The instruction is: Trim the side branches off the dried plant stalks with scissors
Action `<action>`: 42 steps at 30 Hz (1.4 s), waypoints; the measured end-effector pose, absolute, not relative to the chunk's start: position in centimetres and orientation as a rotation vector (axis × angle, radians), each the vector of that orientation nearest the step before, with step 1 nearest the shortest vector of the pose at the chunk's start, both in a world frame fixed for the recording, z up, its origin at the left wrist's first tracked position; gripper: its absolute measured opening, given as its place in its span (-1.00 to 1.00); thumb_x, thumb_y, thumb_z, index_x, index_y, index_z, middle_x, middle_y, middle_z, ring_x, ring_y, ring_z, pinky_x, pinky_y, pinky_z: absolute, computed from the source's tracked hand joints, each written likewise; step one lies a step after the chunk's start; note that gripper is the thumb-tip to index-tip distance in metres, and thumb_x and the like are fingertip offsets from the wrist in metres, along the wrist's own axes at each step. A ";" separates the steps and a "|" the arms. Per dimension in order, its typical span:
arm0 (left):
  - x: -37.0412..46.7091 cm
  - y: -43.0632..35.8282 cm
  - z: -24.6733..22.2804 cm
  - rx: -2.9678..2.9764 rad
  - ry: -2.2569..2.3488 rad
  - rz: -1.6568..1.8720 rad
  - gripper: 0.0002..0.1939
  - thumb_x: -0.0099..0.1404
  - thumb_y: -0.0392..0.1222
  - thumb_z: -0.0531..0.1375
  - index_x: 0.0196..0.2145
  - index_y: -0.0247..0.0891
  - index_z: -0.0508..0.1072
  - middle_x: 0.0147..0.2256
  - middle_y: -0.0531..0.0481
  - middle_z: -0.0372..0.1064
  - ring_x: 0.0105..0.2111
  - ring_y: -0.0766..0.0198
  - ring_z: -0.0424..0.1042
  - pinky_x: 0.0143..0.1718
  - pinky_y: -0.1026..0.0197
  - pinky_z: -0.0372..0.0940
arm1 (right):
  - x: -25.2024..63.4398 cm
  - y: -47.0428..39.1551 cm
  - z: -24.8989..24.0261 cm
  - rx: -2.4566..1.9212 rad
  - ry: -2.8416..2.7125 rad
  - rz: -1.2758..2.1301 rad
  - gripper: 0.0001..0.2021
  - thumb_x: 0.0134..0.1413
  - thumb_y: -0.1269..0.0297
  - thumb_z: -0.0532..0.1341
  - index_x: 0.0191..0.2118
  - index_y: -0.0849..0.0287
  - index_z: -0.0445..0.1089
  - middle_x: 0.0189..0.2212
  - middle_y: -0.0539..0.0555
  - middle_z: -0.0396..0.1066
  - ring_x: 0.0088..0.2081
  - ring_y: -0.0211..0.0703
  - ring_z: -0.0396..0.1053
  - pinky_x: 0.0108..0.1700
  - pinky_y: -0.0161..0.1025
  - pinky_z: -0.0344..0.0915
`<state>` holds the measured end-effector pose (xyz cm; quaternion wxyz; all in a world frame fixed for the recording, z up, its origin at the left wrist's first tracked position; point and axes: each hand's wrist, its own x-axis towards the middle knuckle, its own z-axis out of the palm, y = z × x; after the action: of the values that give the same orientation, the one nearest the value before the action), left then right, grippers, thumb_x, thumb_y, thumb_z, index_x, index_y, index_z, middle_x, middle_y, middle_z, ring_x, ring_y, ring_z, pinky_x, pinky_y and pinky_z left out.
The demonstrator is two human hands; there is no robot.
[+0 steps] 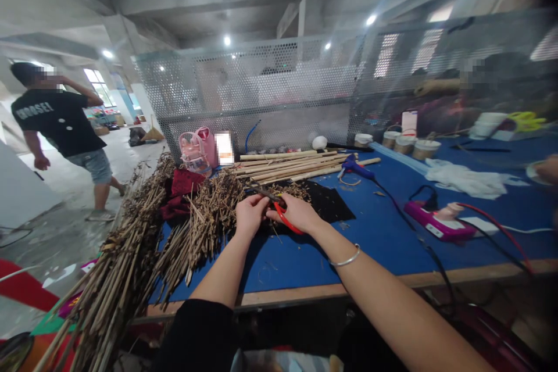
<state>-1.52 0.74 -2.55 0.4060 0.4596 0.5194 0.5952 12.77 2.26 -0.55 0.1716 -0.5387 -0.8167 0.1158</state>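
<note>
My right hand (300, 213) grips a pair of scissors with red handles (285, 218), their dark blades (267, 193) pointing up and left. Close beside the blades, my left hand (250, 216) has its thumb and fingers pinched together; what lies between them is too small to make out. A bundle of dried plant stalks (213, 215) with bushy heads lies just left of my left hand. Beyond my hands, dried clippings (296, 190) are scattered over a black cloth (333, 203) on the blue tabletop (366, 244).
A larger stalk bundle (126, 250) leans over the table's left end. Pale sticks (296, 167), a blue glue gun (357, 168), a purple power strip (440, 222), white gloves (466, 179) and small pots (425, 148) lie beyond. A person (61, 122) stands at left; another's hand (548, 170) shows at right.
</note>
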 end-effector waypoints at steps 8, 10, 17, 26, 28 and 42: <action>-1.3 0.6 -2.5 1.012 1.214 1.380 -0.68 0.01 -0.11 0.24 -0.29 -0.37 0.48 -0.46 -0.05 0.42 -0.64 0.47 0.28 -0.67 0.43 0.20 | 12.9 2.7 -1.0 -1.545 -2.273 0.336 -0.49 -0.12 -0.26 0.04 -0.27 0.12 0.28 -0.34 0.09 0.43 -0.30 -0.10 0.39 -0.41 -0.33 0.11; -1.3 0.6 -2.5 1.024 1.208 1.381 -0.69 -0.02 -0.12 0.26 -0.33 -0.38 0.48 -0.49 -0.04 0.42 -0.67 0.49 0.24 -0.69 0.43 0.17 | 13.0 2.8 -1.2 -1.523 -2.268 0.313 -0.47 -0.15 -0.27 0.06 -0.28 0.12 0.27 -0.33 0.09 0.42 -0.30 -0.09 0.38 -0.40 -0.32 0.13; -1.3 0.6 -2.5 1.090 1.245 1.430 -0.72 -0.03 -0.11 0.26 -0.39 -0.38 0.51 -0.55 0.00 0.40 -0.71 0.50 0.20 -0.72 0.42 0.15 | 12.5 2.3 -0.9 -1.506 -2.248 0.288 -0.48 -0.14 -0.25 0.07 -0.29 0.15 0.27 -0.32 0.10 0.42 -0.28 -0.08 0.38 -0.38 -0.30 0.16; -1.2 0.5 -2.2 1.073 1.324 1.490 -0.68 -0.02 -0.12 0.25 -0.32 -0.39 0.50 -0.54 -0.02 0.42 -0.70 0.48 0.21 -0.71 0.41 0.14 | 12.4 2.1 -0.3 -1.619 -2.262 0.326 -0.50 -0.12 -0.25 0.05 -0.36 0.14 0.30 -0.38 0.10 0.44 -0.31 -0.07 0.40 -0.40 -0.30 0.16; -1.3 0.5 -2.2 1.065 1.317 1.508 -0.68 -0.02 -0.13 0.25 -0.33 -0.41 0.50 -0.58 -0.01 0.40 -0.69 0.46 0.23 -0.71 0.41 0.14 | 12.5 2.1 -0.3 -1.597 -2.277 0.305 -0.49 -0.14 -0.25 0.07 -0.31 0.14 0.29 -0.36 0.10 0.43 -0.28 -0.05 0.40 -0.37 -0.29 0.17; -1.1 0.5 -2.3 1.057 1.336 1.466 -0.71 -0.02 -0.16 0.25 -0.32 -0.38 0.48 -0.52 -0.01 0.41 -0.68 0.46 0.23 -0.69 0.39 0.15 | 12.5 2.3 -0.9 -1.552 -2.232 0.322 -0.48 -0.10 -0.25 0.03 -0.28 0.13 0.28 -0.36 0.08 0.43 -0.31 -0.09 0.39 -0.39 -0.31 0.14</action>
<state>-1.10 0.54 -2.27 0.4323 0.4240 0.5358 0.5884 12.54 2.27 -0.91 0.2006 -0.5552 -0.7989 0.1151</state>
